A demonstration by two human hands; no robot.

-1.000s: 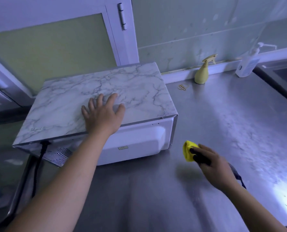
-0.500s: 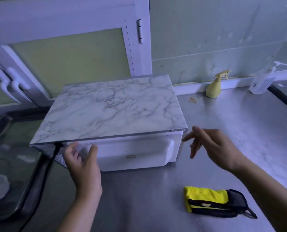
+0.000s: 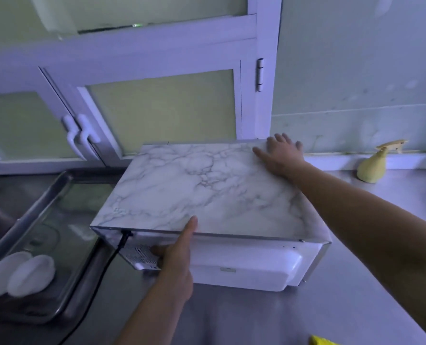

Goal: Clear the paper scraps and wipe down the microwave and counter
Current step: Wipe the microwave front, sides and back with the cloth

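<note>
Left hand (image 3: 177, 260) on the near edge of the microwave (image 3: 202, 185), right hand (image 3: 279, 155) on its far right corner. All on a shiny grey metal counter (image 3: 256, 317), with white-framed doors (image 3: 162, 108) behind and a yellow spray bottle (image 3: 372, 168) far right by the wall. Left thumb up on the top, fingers curled at the back, gripping. Right palm flat, fingers straight. White box, grey marble top, black cord (image 3: 123, 239) at the near left, back side near.
</note>
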